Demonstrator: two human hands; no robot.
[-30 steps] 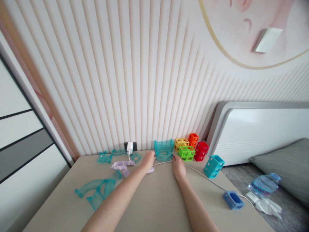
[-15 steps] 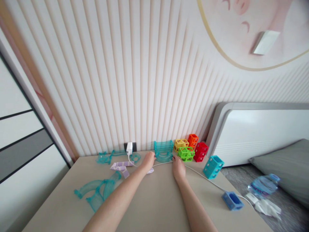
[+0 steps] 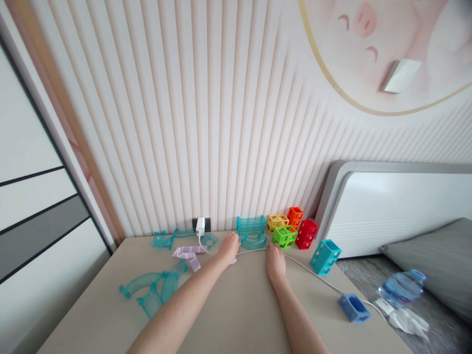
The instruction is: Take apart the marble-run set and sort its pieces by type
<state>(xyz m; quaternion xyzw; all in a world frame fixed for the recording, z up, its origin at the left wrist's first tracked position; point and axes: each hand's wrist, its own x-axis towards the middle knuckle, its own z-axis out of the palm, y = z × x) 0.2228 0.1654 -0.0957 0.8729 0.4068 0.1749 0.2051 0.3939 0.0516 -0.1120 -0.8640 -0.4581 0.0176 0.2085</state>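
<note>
— What do you have in front of you?
— You face a ribbed white wall (image 3: 206, 123) with a pale pink mural (image 3: 387, 44) at the upper right.
— And to your sides?
— A white headboard (image 3: 398, 206) and grey bedding (image 3: 438, 255) on your right; white and grey panels (image 3: 33, 196) on your left.

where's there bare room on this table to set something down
Bare tabletop lies near the front edge, between the forearms and out to the curved teal track pieces on the left. Right of the right hand, before the white cable, is free. The back by the wall is crowded with colored cage blocks.
</note>
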